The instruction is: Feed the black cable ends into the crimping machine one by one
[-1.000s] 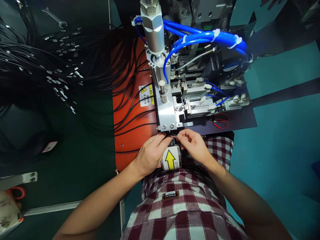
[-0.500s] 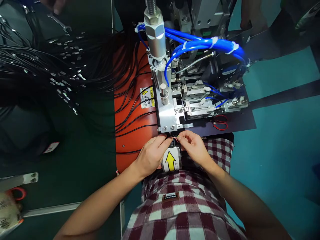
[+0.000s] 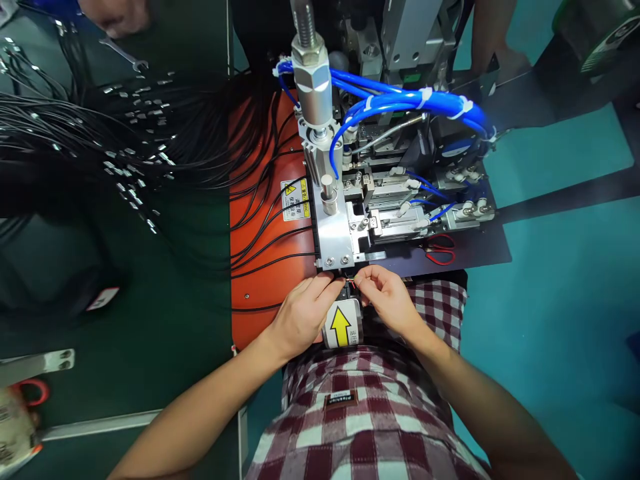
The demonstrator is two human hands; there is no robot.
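Observation:
My left hand (image 3: pixel 303 308) is closed, thumb and fingers pinched at the front end of the metal press fixture (image 3: pixel 336 233). Facing it, my right hand (image 3: pixel 389 298) is closed in a fingertip pinch. Thin wires (image 3: pixel 351 282), one of them red, show in the small gap between both sets of fingertips; their ends are hidden by the fingers. Just below lies a white label with a yellow arrow (image 3: pixel 341 325) on the machine's front part. Black cables (image 3: pixel 273 240) run across the orange plate (image 3: pixel 265 283) to the fixture's left side.
Many black cables with metal-tipped ends (image 3: pixel 133 193) lie on the dark green table (image 3: pixel 165 347). Another person's hand (image 3: pixel 117 15) is near a wrench (image 3: pixel 125 55). Blue air hoses (image 3: pixel 420 100) arch above the fixture. Red-handled scissors (image 3: pixel 441 250) lie at right.
The view has tipped slightly, so the machine sits a little lower. My hands keep their pinch near the same spot. The other person's hand shows more at the upper left.

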